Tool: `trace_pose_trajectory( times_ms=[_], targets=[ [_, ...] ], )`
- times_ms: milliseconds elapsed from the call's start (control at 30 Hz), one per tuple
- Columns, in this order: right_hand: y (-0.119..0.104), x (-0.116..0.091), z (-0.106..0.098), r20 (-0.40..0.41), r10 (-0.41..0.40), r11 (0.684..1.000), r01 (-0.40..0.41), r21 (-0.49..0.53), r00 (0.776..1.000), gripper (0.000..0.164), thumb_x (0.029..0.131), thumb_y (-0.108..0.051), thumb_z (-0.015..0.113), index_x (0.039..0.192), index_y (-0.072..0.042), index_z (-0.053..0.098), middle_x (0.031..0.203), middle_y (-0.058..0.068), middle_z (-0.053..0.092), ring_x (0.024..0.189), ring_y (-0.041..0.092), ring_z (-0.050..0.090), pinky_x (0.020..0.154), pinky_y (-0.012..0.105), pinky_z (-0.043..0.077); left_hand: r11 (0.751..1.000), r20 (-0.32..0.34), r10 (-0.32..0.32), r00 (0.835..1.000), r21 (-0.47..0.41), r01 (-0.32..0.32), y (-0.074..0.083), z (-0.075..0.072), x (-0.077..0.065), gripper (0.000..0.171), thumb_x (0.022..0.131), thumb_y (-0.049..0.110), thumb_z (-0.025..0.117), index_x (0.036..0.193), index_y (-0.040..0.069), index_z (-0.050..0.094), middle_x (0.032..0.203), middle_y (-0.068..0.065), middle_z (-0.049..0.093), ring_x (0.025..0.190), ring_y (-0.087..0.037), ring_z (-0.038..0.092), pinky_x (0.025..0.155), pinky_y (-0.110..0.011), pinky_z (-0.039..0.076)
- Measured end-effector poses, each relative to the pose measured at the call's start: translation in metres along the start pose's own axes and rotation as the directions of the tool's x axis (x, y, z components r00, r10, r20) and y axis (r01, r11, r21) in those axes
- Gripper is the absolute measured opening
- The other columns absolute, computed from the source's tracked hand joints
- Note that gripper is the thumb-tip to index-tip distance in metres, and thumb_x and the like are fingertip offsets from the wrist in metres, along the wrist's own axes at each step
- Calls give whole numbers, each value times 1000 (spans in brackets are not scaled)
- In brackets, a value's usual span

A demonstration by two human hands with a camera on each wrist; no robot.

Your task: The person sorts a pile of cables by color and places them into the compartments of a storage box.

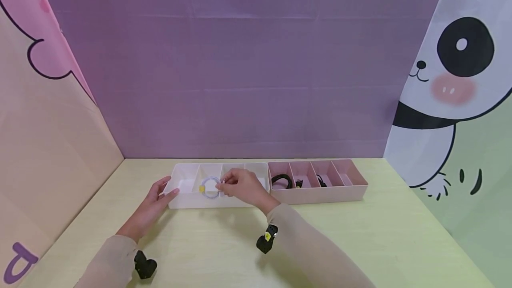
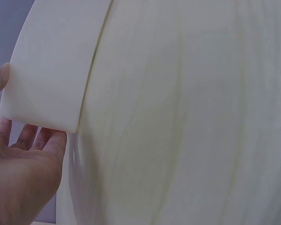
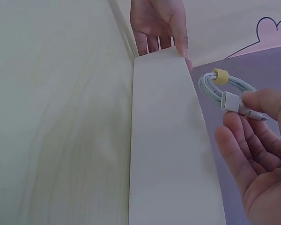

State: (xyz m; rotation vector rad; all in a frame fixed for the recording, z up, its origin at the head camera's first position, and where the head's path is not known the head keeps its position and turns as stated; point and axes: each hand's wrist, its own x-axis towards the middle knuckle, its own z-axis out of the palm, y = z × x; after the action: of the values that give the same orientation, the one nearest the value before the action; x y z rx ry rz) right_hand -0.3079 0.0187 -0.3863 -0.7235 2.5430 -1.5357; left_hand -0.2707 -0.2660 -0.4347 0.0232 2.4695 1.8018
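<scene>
My right hand [image 1: 244, 186] pinches a coiled white charging cable [image 3: 210, 86] between thumb and fingers. In the right wrist view its white plug [image 3: 230, 101] sticks out by the thumb, and a yellow strap [image 3: 220, 76] wraps the coil. In the head view the coil overlaps the divided white box [image 1: 192, 201]. My left hand [image 1: 154, 197] grips that box's left end. The left wrist view shows the thumb at the top rim and the other fingers [image 2: 54, 140] against the end wall.
A divided pink box [image 1: 320, 195] stands against the white box's right end. It holds a coiled black cable [image 1: 287, 178] and small black items [image 1: 321, 181] in separate compartments. Under both lies a pale wood-grain table [image 1: 224, 248], with a purple wall [image 1: 256, 66] behind.
</scene>
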Motion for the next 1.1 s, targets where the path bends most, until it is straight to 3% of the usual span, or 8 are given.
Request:
trace_pose_trajectory(
  times_ms=[233, 600, 1100],
  targets=[
    [-1, 8, -2, -30, 12, 999, -13, -36, 999, 17, 89, -28, 78, 92, -14, 70, 77, -5, 68, 67, 11, 66, 60, 25, 52, 1000, -1, 14, 1000, -5, -14, 1, 0, -1, 87, 103, 43, 56, 161, 11, -1, 163, -26, 1, 141, -41, 25, 117, -58, 23],
    [-3, 16, 0, -78, 32, 999, -33, -4, 996, 18, 89, -26, 79, 91, -12, 69, 77, -4, 68, 67, 9, 65, 59, 23, 52, 1000, -6, -15, 1000, 25, 15, 6, 1, -3, 90, 101, 48, 56, 161, 13, 0, 163, -25, 0, 145, -44, 18, 117, -59, 21],
    [-6, 22, 5, -83, 64, 998, -64, 7, 994, 20, 89, -28, 78, 93, -11, 69, 78, -4, 67, 67, 10, 65, 59, 23, 50, 1000, -8, -1, 1000, 8, 1, 4, 0, -4, 86, 103, 44, 55, 161, 13, 0, 163, -26, 1, 144, -43, 21, 116, -59, 22]
  ],
)
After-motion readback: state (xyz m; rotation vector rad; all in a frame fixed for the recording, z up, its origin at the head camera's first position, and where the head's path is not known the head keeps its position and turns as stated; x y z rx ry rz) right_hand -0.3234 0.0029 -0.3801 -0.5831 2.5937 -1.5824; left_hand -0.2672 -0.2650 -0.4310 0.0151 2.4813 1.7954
